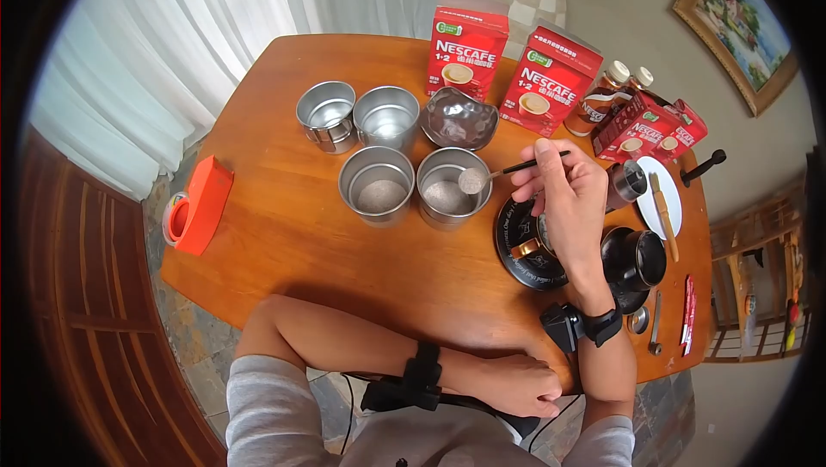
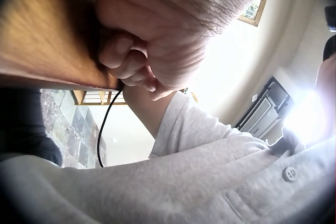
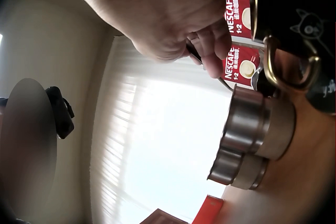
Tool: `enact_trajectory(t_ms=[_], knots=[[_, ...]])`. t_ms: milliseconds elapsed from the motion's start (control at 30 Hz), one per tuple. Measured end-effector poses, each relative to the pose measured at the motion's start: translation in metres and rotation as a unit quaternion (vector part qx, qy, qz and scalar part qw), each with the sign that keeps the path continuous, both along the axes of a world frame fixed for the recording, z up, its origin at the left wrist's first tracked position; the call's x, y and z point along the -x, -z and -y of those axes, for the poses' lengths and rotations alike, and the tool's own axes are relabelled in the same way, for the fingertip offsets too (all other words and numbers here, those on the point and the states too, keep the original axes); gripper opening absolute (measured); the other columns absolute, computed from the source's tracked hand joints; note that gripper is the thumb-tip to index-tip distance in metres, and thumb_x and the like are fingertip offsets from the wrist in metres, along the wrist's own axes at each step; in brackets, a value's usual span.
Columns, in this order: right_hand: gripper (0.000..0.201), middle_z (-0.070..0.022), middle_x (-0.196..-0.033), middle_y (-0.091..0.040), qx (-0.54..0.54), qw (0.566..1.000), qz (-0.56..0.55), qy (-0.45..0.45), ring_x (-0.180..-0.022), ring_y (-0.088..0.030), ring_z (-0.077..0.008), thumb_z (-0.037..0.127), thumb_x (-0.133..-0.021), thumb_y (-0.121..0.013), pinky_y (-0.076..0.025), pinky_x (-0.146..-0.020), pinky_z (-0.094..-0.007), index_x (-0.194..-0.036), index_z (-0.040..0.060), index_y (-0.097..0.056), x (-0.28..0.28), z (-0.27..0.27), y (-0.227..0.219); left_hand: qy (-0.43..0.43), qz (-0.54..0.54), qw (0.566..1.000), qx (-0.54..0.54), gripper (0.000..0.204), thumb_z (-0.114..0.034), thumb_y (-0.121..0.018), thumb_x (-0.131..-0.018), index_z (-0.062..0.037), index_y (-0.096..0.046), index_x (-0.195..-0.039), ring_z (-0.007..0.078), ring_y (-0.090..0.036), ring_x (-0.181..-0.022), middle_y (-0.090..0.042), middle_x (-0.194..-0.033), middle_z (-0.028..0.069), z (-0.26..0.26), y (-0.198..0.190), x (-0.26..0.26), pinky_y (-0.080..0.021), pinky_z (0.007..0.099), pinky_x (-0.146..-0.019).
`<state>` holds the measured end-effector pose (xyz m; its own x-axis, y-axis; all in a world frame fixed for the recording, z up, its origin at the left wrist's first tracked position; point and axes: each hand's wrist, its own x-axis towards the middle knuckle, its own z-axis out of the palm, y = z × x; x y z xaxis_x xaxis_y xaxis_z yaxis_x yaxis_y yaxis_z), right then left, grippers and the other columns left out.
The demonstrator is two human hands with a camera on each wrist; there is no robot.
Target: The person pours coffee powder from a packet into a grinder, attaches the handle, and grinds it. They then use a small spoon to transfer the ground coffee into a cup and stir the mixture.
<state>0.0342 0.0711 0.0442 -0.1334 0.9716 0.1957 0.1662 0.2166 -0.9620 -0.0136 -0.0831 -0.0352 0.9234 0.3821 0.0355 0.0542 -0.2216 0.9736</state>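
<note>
My right hand (image 1: 572, 209) pinches the dark handle of a spoon (image 1: 473, 180). Its bowl, bearing pale brownish powder, is over the right side of a metal cup (image 1: 445, 213) with similar powder inside. Beside that cup stands another metal cup (image 1: 375, 209), also with powder at the bottom. In the right wrist view the right hand (image 3: 173, 19) is above the cups (image 3: 247, 119), whose walls hide the spoon's bowl. My left hand (image 1: 520, 385) rests by the table's near edge, fingers loosely curled and holding nothing; the left wrist view shows the same hand (image 2: 157, 29) close up.
Behind are two metal cups (image 1: 387, 114), a dark dish (image 1: 460, 119) and red boxes (image 1: 551, 80). A black saucer (image 1: 508, 239) lies under my right hand, near a black cup (image 1: 647, 261) and a white plate (image 1: 658, 176) with a brush. An orange object (image 1: 206, 205) stands left.
</note>
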Motion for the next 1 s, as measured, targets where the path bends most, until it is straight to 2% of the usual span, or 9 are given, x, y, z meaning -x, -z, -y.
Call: enact_trajectory(t_ms=[233, 367, 500, 600, 733, 833, 867, 967, 1000], knots=[[0.032, -0.0087, -0.081, -0.075, -0.013, 0.994, -0.109, -0.008, -0.063, -0.070, -0.0086, 0.026, -0.111, -0.057, -0.045, -0.048, -0.0194, -0.106, -0.0018, -0.070, 0.010, 0.003, -0.014, -0.023, 0.028, 0.999, -0.029, 0.041, -0.029, -0.067, -0.095, 0.0041, -0.061, -0.072, 0.0412, -0.062, -0.063, -0.061, -0.066, 0.0235, 0.002, 0.003, 0.000, -0.047, 0.0525, -0.062], [0.028, -0.0073, -0.086, -0.076, -0.031, 0.989, -0.121, -0.081, -0.072, -0.070, -0.0056, 0.024, -0.111, -0.057, -0.047, -0.054, -0.0189, -0.110, 0.0006, -0.071, 0.038, 0.018, -0.015, -0.021, 0.024, 0.998, -0.049, 0.036, -0.025, -0.065, -0.092, 0.0044, -0.063, -0.071, 0.0405, -0.062, -0.062, -0.062, -0.066, 0.0233, 0.002, 0.005, -0.003, -0.049, 0.0505, -0.062], [0.021, -0.0059, -0.091, -0.078, -0.051, 0.988, 0.040, -0.143, -0.076, -0.072, -0.0095, 0.015, -0.108, -0.061, -0.056, -0.065, -0.0257, -0.114, -0.0013, -0.073, 0.055, 0.022, 0.004, -0.003, -0.001, 0.999, -0.046, 0.035, -0.023, -0.063, -0.091, 0.0048, -0.060, -0.070, 0.0386, -0.062, -0.063, -0.062, -0.066, 0.0219, 0.001, 0.002, -0.003, -0.050, 0.0496, -0.064], [0.022, -0.0070, -0.091, -0.078, -0.068, 0.989, 0.009, -0.134, -0.074, -0.071, -0.0094, 0.016, -0.108, -0.062, -0.055, -0.064, -0.0254, -0.114, -0.0027, -0.073, 0.055, 0.025, 0.002, 0.001, 0.003, 0.999, -0.040, 0.036, -0.023, -0.063, -0.091, 0.0051, -0.059, -0.069, 0.0389, -0.061, -0.062, -0.062, -0.067, 0.0226, 0.000, 0.002, -0.003, -0.050, 0.0502, -0.063], [0.027, -0.0093, -0.091, -0.078, -0.007, 0.993, -0.081, -0.087, -0.072, -0.070, -0.0082, 0.021, -0.110, -0.060, -0.049, -0.056, -0.0214, -0.111, -0.0031, -0.072, 0.042, 0.020, -0.007, -0.014, 0.027, 0.997, -0.067, 0.036, -0.024, -0.061, -0.093, 0.0048, -0.060, -0.071, 0.0391, -0.062, -0.061, -0.063, -0.068, 0.0233, 0.001, 0.005, -0.004, -0.050, 0.0505, -0.062], [0.027, -0.0083, -0.090, -0.077, -0.078, 0.990, -0.113, -0.043, -0.071, -0.070, -0.0074, 0.022, -0.110, -0.059, -0.046, -0.054, -0.0195, -0.112, -0.0008, -0.073, 0.023, 0.018, -0.019, -0.031, 0.022, 0.999, -0.032, 0.032, -0.021, -0.063, -0.089, 0.0052, -0.063, -0.070, 0.0429, -0.062, -0.061, -0.062, -0.067, 0.0263, 0.003, 0.000, -0.001, -0.049, 0.0526, -0.061], [0.023, -0.0092, -0.088, -0.077, -0.095, 0.991, -0.093, -0.020, -0.071, -0.070, -0.0088, 0.020, -0.108, -0.062, -0.049, -0.055, -0.0230, -0.109, -0.0003, -0.073, 0.017, 0.018, -0.018, -0.027, 0.014, 0.999, -0.031, 0.033, -0.021, -0.063, -0.090, 0.0052, -0.063, -0.070, 0.0432, -0.062, -0.061, -0.062, -0.067, 0.0263, 0.002, -0.001, 0.000, -0.049, 0.0530, -0.061], [0.016, -0.0120, -0.087, -0.076, -0.249, 0.961, 0.108, -0.058, -0.069, -0.073, -0.0173, 0.014, -0.103, -0.066, -0.054, -0.060, -0.0301, -0.104, -0.0007, -0.074, 0.006, 0.009, 0.000, -0.018, 0.000, 0.999, -0.036, 0.034, -0.022, -0.062, -0.091, 0.0051, -0.062, -0.070, 0.0437, -0.062, -0.061, -0.062, -0.067, 0.0264, 0.001, -0.002, 0.000, -0.048, 0.0540, -0.061], [0.011, -0.0146, -0.087, -0.074, -0.275, 0.933, 0.207, -0.103, -0.070, -0.072, -0.0283, 0.010, -0.098, -0.071, -0.057, -0.066, -0.0363, -0.099, -0.0012, -0.073, 0.004, 0.008, 0.000, -0.019, 0.004, 0.999, -0.043, 0.034, -0.022, -0.062, -0.091, 0.0051, -0.062, -0.070, 0.0437, -0.062, -0.061, -0.062, -0.067, 0.0263, 0.001, -0.002, 0.001, -0.048, 0.0540, -0.060]])
